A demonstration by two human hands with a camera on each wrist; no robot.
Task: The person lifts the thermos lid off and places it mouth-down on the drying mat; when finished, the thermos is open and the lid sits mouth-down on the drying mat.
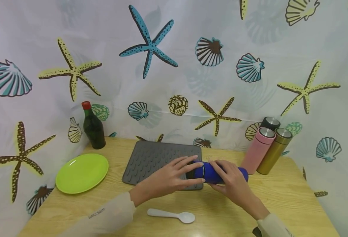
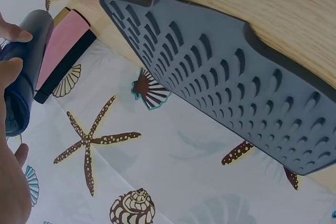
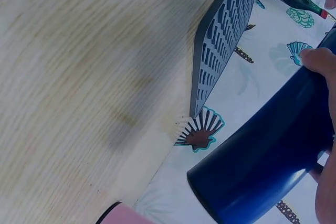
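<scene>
A blue thermos with a dark cap lies roughly level above the front right corner of the grey ridged mat. My right hand grips its body from the right. The left hand holds the cap end, fingers over the top and thumb below. In the right wrist view the thermos slants across the lower right, its base end towards the pink flask. The left wrist view shows the thermos at the left edge, partly hidden by fingers.
A white spoon lies in front of the hands. At left are a lime green plate and a dark green bottle with a red cap. Pink, gold and black flasks stand at right, near the patterned curtain.
</scene>
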